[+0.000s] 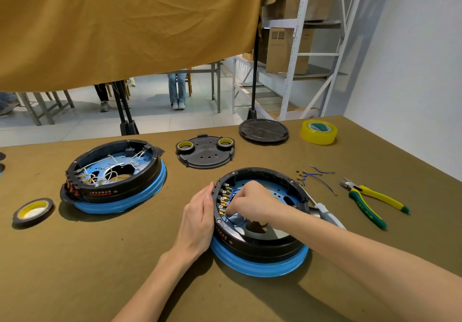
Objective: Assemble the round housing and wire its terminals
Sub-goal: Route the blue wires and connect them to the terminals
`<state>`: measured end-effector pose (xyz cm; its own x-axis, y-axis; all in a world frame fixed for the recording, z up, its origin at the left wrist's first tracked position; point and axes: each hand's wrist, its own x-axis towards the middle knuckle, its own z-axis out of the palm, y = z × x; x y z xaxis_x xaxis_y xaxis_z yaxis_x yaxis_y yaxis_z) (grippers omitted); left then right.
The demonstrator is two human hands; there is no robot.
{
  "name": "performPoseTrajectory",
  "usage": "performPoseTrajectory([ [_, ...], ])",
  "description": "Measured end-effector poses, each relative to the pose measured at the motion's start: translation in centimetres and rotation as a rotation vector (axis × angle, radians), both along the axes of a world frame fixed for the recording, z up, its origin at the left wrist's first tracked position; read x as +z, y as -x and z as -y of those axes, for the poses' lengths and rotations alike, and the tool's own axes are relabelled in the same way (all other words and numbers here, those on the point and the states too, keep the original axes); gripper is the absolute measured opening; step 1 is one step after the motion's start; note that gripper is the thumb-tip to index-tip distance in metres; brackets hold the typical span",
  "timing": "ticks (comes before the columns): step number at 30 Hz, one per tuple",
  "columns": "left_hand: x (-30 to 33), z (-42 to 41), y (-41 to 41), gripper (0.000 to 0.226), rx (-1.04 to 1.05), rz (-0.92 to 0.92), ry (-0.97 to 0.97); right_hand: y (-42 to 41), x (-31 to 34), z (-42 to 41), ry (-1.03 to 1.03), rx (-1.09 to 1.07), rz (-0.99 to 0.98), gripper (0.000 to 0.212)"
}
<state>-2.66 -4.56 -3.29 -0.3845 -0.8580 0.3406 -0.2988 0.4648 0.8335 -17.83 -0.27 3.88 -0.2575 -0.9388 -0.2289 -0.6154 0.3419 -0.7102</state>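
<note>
Head view shows our right hand (252, 198) curled inside the near round housing (260, 221), its fingertips pinching at a blue wire (236, 221) beside the row of brass terminals (223, 203) on the housing's left inner wall. Our left hand (198, 218) lies flat against the outside of that same wall, fingers straight and pressed together, touching the black rim. The housing sits on a blue base ring (260, 263) directly under both hands.

Just right of our right wrist, a screwdriver (325, 213) with a grey handle lies against the housing's rim. Further right are green-and-yellow cutters (370, 200), and beyond the fingers to the right a small bunch of loose blue wires (316, 176) with crimped ends. Past the fingers, a black cover plate (205, 155) carries two small tape rolls; behind it lies a round black disc (263, 130), and right of that a yellow tape roll (318, 131). Well to the left of our left hand sits a second housing (112, 171) with white wiring, and nearer us another tape roll (33, 211).

Everything rests on a table (100, 259) covered in olive-brown cloth. A mustard fabric sheet (125, 21) hangs beyond it; below its edge we see a pale tiled floor, table legs and people's legs. White shelving (295, 46) with cardboard boxes stands at the right, against a pale wall.
</note>
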Motion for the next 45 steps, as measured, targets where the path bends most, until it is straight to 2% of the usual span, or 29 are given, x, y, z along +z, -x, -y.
performPoseTrajectory([
  [11, 0.0, -0.2, 0.0, 0.065, -0.001, 0.044, 0.002, -0.3, 0.0, 0.4, -0.024, 0.009, -0.021, 0.013],
  [22, -0.5, -0.6, -0.3, 0.071, -0.06, 0.024, -0.099, -0.9, 0.5, 0.7, -0.028, -0.017, -0.076, 0.015],
  [27, -0.6, -0.5, -0.7, 0.071, -0.098, 0.065, -0.093, -1.1, 0.7, 0.7, -0.019, -0.009, -0.126, 0.024],
  [38, -1.0, -0.6, -0.6, 0.074, -0.075, 0.093, -0.035, -1.3, 0.6, 0.2, -0.004, 0.033, -0.209, 0.018],
  [41, -0.9, -0.7, -0.5, 0.084, -0.086, 0.085, -0.035, -1.3, 0.5, 0.0, -0.019, 0.018, -0.165, 0.019],
  [45, -0.9, -0.6, -0.5, 0.085, -0.083, 0.086, -0.037, -1.1, 0.3, -0.3, -0.002, 0.024, -0.133, 0.021],
])
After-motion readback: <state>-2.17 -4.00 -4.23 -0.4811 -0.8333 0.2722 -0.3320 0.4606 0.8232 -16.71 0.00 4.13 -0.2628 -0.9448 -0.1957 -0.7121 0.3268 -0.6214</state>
